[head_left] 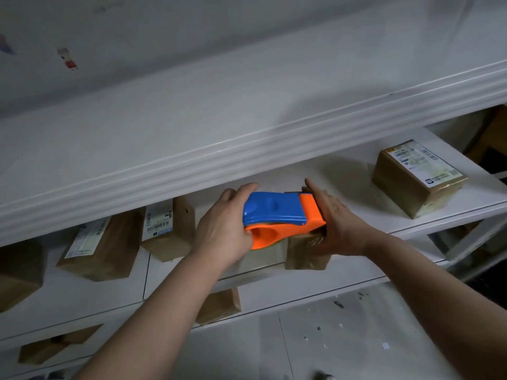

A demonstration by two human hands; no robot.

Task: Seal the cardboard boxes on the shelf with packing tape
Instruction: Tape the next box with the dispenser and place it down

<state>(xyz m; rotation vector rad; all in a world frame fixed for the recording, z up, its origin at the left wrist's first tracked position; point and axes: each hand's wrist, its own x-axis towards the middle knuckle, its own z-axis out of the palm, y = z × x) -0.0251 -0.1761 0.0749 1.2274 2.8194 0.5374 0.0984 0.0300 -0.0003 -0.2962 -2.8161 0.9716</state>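
Head view: my left hand (222, 226) grips the dispenser (279, 215), fingers curled round its blue and orange body from the left. It holds the dispenser lying across the top of a small box (307, 252). That box sits on the middle shelf (356, 171), near the front edge. My right hand (333, 218) lies flat against the box's right side and the dispenser's orange end, holding nothing. Its fingers are straight and point toward the back, and I cannot see the thumb.

Well to the right on the same shelf stands a taped box (417, 179) with a white label on top. To the left, just beside my left wrist, a labelled box (167, 229) stands tilted. Past it a longer box (101, 245) carries a label too, and a dark box (19, 270) sits at the frame's edge.

The top board (247, 119) juts out over all of these. One shelf down I see a low box (218, 305) under my left forearm and a shadowed box (55, 346) further left. The floor (343, 338) below is pale and speckled.
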